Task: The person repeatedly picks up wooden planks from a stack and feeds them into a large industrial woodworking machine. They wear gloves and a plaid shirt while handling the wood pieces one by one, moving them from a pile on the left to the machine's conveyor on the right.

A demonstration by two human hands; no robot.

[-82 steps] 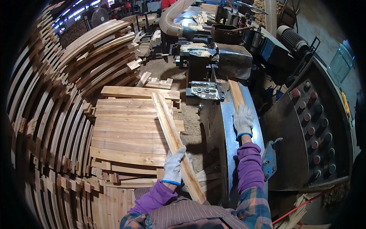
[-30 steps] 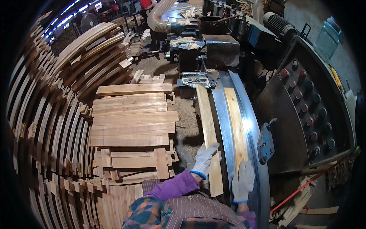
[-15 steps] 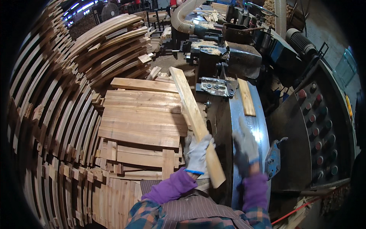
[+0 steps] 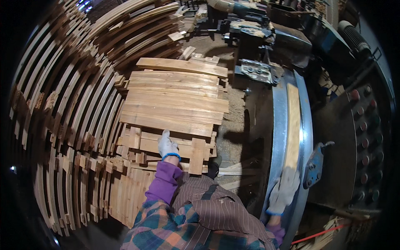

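A narrow pale wooden board (image 4: 293, 125) lies lengthwise on the shiny metal bed (image 4: 307, 137) of a woodworking machine. My right hand (image 4: 284, 189), in a whitish glove, is closed over the board's near end, which it hides. My left hand (image 4: 168, 145), gloved too with a blue cuff, is over the near edge of a stack of wooden boards (image 4: 173, 98). Its fingers point forward and are partly apart, with nothing seen in them. A short upright board (image 4: 197, 156) leans at the stack's near side, right of this hand.
Tall piles of curved wooden slats (image 4: 66, 108) rise at the left, with another pile (image 4: 141, 37) behind. A metal fixture (image 4: 256, 71) sits at the bed's far end. A blue bracket (image 4: 316, 168) and a button panel (image 4: 364, 141) stand on the right.
The board that my left hand held is now on the machine bed under my right hand. My left hand has moved left to the stack. The earlier board on the bed is out of sight.
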